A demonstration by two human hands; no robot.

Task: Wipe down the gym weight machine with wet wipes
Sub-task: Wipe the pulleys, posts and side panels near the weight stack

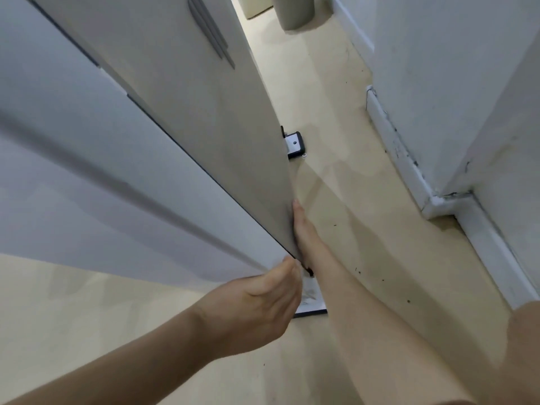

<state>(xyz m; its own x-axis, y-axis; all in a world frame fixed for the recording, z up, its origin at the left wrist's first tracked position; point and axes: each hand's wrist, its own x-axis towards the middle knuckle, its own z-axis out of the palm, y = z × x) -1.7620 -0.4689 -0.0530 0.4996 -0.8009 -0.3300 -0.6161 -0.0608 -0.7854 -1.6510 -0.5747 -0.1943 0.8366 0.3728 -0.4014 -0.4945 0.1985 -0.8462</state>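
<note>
Machine panel [190, 127] stands upright, edge receding ahead; left hand [263, 305] clutches wipe [311, 293], right hand [302, 232] flat.

Most of the right hand [297, 226] is lying behind the panel [204, 127] edge, so its fingers are hiding & its grip isn't showing. The left hand [263, 299] is covering its own fingers and most of a crumpled white sheet [307, 287] (can't tell if it's a wipe), w/ the flat plate [317, 305] below only peeking out. Top edge is cutting off the bin [295, 13] & pale box [257, 7]; panel is hiding half the black foot [295, 144].
</note>
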